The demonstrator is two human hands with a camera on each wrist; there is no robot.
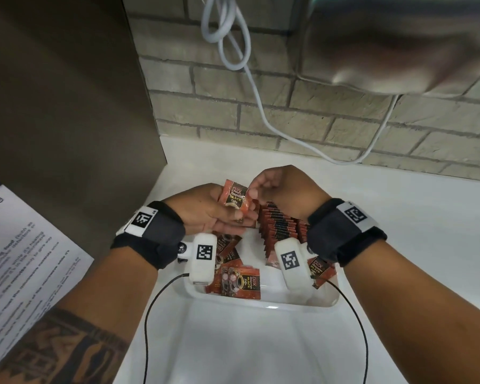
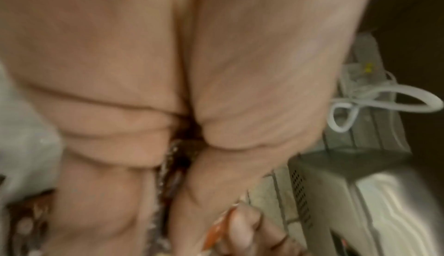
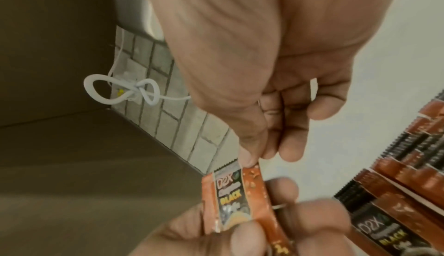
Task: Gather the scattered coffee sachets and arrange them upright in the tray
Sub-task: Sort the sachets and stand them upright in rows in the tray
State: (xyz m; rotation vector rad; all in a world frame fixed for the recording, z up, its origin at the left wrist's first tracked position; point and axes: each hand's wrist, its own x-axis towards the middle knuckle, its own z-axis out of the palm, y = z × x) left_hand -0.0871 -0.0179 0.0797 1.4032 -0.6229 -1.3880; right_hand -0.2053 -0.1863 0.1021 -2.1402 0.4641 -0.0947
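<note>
My left hand (image 1: 230,214) grips an orange-red coffee sachet (image 1: 234,199) upright above the far left of the white tray (image 1: 263,302), with at least one more sachet behind it. My right hand (image 1: 251,194) pinches that sachet's top right corner. In the right wrist view the right hand (image 3: 259,158) pinches the top edge of the sachet (image 3: 230,199). A row of upright sachets (image 1: 277,225) stands in the tray beneath the right hand. Loose sachets (image 1: 239,281) lie flat at the tray's near side. The left wrist view is blurred, showing the left hand (image 2: 185,184) closed on a sachet edge (image 2: 216,231).
The tray sits on a white counter (image 1: 233,342) against a brick wall (image 1: 316,120) with a looped white cable (image 1: 233,37). A steel appliance (image 1: 67,106) with a printed sheet (image 1: 25,245) stands on the left. A grey object (image 1: 399,51) hangs at the upper right.
</note>
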